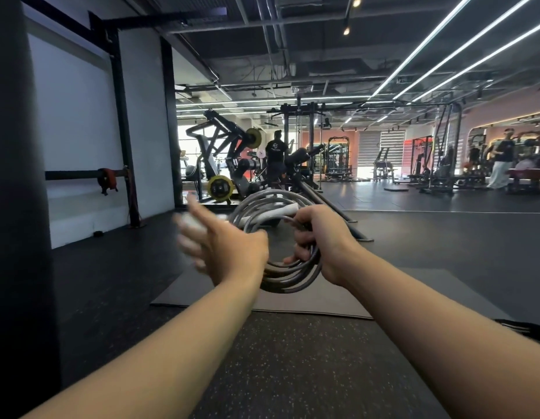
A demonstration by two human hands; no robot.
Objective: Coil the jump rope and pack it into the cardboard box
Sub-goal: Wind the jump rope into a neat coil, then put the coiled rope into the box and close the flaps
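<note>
The right hand (320, 240) is closed around the right side of the coiled jump rope (280, 237), the fingers wrapped over several grey loops so that the coil is held upright in the air at arm's length. A white handle (285, 210) is seen lying across the top of the coil, just beside the right thumb. The left hand (223, 243) is spread open with the fingers apart, and it is blurred; it is placed at the left edge of the coil, in front of part of the loops, but whether it touches them cannot be told. A pale blurred shape (191, 221) is seen at the left fingertips; what it is cannot be made out. Both forearms are stretched forward and are bare.

Below the coil a grey mat (292, 300) is laid flat on the dark speckled floor (277, 358). A black pillar (18, 192) is set at the left, with a white wall (78, 122) beyond it. Weight machines (229, 164) are ranged across the far room, and two people (276, 155) are seen standing among them, well apart from the hands. Long strip lights (450, 49) are fixed along the ceiling.
</note>
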